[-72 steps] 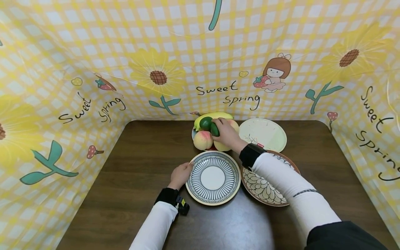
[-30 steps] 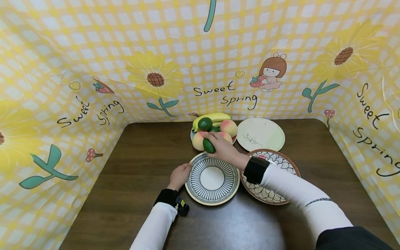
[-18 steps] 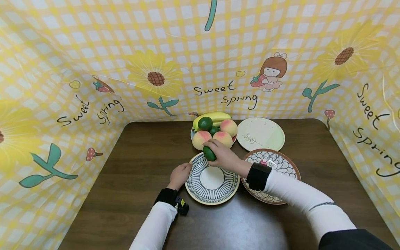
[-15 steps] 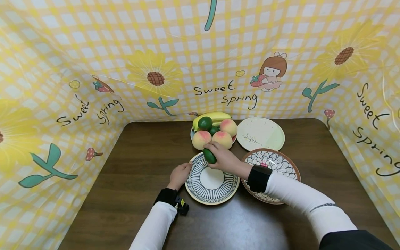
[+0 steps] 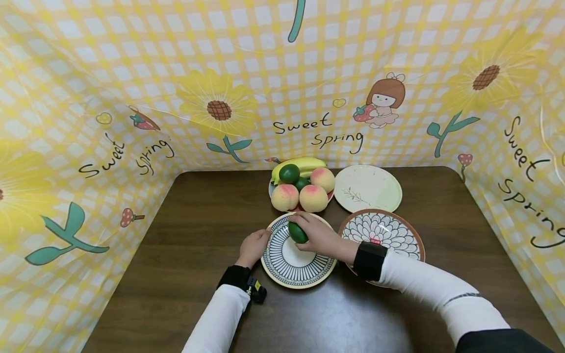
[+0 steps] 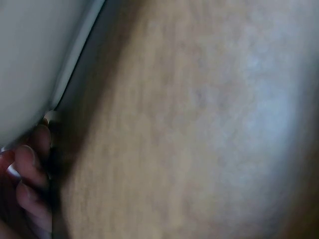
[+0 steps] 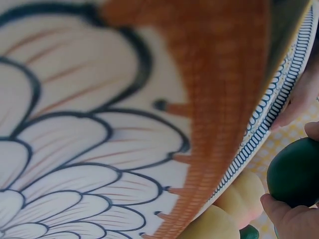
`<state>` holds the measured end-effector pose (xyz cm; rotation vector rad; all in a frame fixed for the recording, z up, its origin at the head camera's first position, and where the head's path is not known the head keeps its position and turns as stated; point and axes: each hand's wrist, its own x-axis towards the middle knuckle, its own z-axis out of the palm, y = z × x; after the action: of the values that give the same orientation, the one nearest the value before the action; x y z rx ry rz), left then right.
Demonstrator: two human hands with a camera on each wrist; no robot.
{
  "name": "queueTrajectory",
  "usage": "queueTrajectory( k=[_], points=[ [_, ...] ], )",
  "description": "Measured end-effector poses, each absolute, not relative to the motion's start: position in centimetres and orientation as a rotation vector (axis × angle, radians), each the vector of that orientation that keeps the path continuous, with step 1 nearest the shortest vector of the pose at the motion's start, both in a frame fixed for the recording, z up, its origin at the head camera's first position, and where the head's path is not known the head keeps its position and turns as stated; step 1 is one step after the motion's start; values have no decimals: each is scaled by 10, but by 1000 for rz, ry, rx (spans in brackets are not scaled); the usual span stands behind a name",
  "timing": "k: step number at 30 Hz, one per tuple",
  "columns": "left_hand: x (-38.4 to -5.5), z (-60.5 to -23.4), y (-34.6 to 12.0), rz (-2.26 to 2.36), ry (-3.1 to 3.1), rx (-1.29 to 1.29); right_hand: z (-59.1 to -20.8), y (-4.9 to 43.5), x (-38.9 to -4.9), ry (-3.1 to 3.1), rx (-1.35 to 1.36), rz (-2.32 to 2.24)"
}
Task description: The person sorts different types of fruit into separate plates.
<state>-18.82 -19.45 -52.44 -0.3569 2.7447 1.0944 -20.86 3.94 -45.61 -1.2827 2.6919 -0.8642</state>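
Over the blue-striped plate (image 5: 300,269), a dark green fruit (image 5: 297,233) was held clamped between the fingers and thumb of the right hand (image 5: 320,238). The plate's rim was gripped by the left hand (image 5: 253,248). At the right wristband (image 5: 370,263) a red label (image 5: 375,241) was seen, too small to be read. "Sweet Spring" was printed repeatedly on the yellow checked cloth (image 5: 265,49), by which the brown wood-grained table (image 5: 190,225) was enclosed behind and at both sides.
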Motion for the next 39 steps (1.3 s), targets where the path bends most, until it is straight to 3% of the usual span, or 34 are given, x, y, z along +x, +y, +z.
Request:
queueTrajectory(
  k=[39],
  points=[
    [-187, -526, -195, 1118, 2746, -364, -484, 50, -202, 2639, -1397, -588]
  ],
)
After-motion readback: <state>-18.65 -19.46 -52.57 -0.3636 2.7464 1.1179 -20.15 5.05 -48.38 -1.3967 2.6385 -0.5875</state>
